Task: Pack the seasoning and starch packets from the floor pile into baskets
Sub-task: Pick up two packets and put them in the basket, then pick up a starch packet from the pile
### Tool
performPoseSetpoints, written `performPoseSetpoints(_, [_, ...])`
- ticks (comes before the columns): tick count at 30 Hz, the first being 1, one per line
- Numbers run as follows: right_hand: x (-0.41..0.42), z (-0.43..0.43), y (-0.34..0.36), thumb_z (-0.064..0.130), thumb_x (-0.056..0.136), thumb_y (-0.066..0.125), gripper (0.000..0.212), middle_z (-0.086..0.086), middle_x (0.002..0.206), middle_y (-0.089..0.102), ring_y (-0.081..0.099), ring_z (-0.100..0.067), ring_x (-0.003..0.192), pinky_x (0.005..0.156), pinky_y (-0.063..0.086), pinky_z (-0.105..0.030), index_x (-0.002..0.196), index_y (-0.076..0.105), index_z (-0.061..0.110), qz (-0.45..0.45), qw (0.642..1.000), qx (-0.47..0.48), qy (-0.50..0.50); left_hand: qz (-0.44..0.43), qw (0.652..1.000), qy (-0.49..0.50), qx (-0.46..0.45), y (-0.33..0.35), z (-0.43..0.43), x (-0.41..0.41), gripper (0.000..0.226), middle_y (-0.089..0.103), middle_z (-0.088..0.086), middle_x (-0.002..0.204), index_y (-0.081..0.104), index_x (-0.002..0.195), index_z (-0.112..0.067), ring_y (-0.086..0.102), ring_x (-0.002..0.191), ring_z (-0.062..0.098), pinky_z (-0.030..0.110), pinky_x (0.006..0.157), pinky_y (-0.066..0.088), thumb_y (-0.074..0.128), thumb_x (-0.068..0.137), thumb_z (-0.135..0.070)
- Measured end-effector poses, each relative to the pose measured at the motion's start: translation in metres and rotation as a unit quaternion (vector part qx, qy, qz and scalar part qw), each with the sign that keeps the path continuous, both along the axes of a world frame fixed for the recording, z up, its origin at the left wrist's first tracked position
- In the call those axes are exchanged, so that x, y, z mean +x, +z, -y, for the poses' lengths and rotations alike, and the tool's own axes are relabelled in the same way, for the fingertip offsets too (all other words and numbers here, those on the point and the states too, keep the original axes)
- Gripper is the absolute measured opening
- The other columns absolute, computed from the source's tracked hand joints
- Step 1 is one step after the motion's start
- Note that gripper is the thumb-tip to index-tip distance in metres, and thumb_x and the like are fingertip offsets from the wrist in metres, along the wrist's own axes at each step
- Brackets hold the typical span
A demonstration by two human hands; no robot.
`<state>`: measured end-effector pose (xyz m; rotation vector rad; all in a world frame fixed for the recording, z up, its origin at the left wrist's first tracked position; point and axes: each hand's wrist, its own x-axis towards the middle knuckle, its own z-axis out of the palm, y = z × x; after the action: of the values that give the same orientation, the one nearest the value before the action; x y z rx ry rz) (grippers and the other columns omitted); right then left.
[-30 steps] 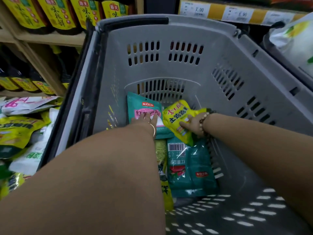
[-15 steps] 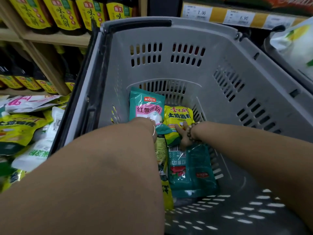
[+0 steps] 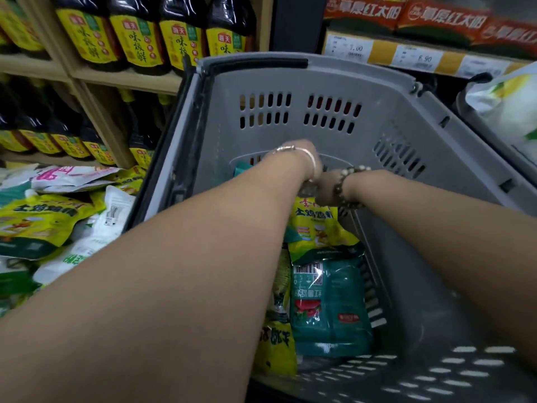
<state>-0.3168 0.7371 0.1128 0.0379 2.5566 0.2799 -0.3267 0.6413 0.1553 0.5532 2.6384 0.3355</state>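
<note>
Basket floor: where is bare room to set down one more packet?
Free: the floor of the grey basket between the teal packet and the right wall, and the near strip. Crowded: the left-centre, where yellow packet and teal packet overlap, and the far end, at the left hand and right hand.

Matt grey plastic basket (image 3: 334, 82) holds glossy, crinkled film packets (image 3: 328, 309) (the teal one catching the light), beside a pile (image 3: 43, 219) of equally shiny pouches; smooth pale wooden shelving (image 3: 122, 80) carries glossy dark bottles (image 3: 136, 36).
</note>
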Motion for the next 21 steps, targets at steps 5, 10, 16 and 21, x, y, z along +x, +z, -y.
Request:
performPoseSetpoints(5, [-0.009,0.0,0.052,0.028,0.094,0.049,0.054,-0.011,0.137,0.048,0.051,-0.028,0.119,0.095,0.044,-0.033,0.144,0.034,0.018,-0.151,0.986,-0.047,-0.051,-0.133,0.974,0.023,0.179,0.069,0.007,0.001,0.027,0.057,0.01,0.105,0.058,0.116,-0.005,0.05,0.089,0.022,0.027,0.073,0.039,0.045,0.095,-0.016])
performPoseSetpoints(10, [0.0,0.035,0.11,0.036,0.09,0.056,0.063,-0.007,0.145,0.041,0.048,-0.026,0.124,0.09,0.041,-0.03,0.146,0.029,0.022,-0.291,0.936,-0.189,-0.055,-0.224,0.942,0.067,0.241,0.102,0.101,0.006,0.037,0.06,0.001,0.117,0.054,0.125,-0.019,0.056,0.103,0.02,0.021,0.077,0.039,0.057,0.089,-0.027])
performPoseSetpoints(16, [0.021,0.133,0.151,0.034,0.088,0.058,0.065,-0.002,0.147,0.038,0.044,-0.022,0.128,0.091,0.038,-0.027,0.146,0.029,0.025,-0.323,0.91,-0.254,0.058,-0.199,0.929,0.154,0.271,0.098,0.238,0.025,0.061,0.058,-0.001,0.12,0.052,0.129,-0.024,0.057,0.105,0.018,0.024,0.087,0.043,0.07,0.074,-0.043])
performPoseSetpoints(21, [0.018,0.223,0.149,0.036,0.086,0.057,0.066,-0.007,0.139,0.045,0.045,-0.026,0.124,0.096,0.041,-0.033,0.145,0.029,0.024,-0.298,0.927,-0.177,0.145,-0.211,0.915,0.189,0.288,0.067,0.323,0.025,0.046,0.059,0.001,0.121,0.053,0.126,-0.024,0.058,0.109,0.021,0.034,0.095,0.046,0.066,0.082,-0.028])
